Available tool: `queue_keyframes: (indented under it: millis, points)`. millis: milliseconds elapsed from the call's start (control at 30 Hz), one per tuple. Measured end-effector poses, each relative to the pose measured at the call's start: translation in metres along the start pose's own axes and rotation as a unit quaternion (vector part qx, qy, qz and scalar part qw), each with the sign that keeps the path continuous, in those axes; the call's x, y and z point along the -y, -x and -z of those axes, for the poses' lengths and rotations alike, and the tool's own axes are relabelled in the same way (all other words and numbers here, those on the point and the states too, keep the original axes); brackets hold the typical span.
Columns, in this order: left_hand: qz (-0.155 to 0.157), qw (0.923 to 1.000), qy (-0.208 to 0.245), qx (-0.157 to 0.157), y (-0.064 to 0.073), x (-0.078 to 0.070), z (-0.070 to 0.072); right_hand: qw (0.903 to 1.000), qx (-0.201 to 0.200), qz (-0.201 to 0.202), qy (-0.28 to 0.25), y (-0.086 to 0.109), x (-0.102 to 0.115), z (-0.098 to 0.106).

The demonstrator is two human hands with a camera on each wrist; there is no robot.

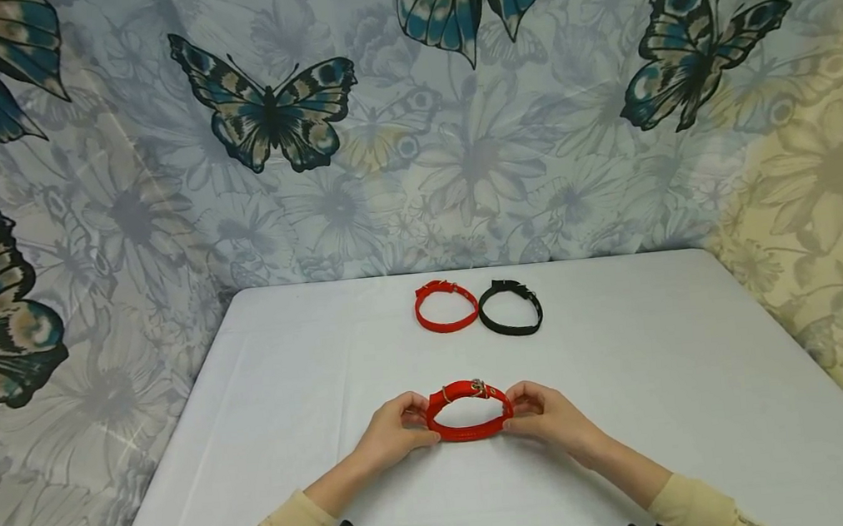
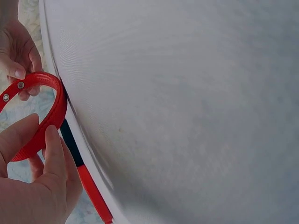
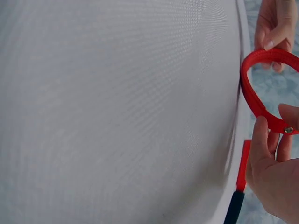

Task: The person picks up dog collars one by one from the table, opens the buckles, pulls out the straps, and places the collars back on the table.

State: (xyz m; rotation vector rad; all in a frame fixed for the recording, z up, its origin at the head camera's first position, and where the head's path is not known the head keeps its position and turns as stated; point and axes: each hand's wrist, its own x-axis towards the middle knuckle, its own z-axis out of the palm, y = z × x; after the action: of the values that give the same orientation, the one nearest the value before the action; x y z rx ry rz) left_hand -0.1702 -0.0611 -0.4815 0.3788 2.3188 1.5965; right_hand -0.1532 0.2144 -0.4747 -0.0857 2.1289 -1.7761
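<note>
Both hands hold a red buckled collar near the front middle of the white table, one hand at each side of the loop. My left hand pinches its left side between thumb and fingers; my right hand grips the right side the same way. The collar is fastened into a ring, with a metal buckle along its far side. Metal-rimmed holes show on the strap in the left wrist view. In the right wrist view, a metal stud sits by the right thumb.
Farther back on the white table lie a second red collar and a black collar, side by side and both looped. Behind the table hangs a butterfly-and-flower patterned backdrop, which also lines both sides.
</note>
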Motion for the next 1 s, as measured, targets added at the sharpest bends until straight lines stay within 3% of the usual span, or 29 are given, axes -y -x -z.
queue_keyframes:
  millis: [600,1000]
  points:
    - [-0.048,0.9985,-0.017,-0.019,0.000,-0.009,0.009,0.9996,0.023,0.011,0.014,-0.002,0.001,0.004]
    - [-0.043,0.9988,-0.016,-0.017,0.000,-0.009,0.009,0.9988,-0.003,0.007,0.049,-0.001,0.008,0.004]
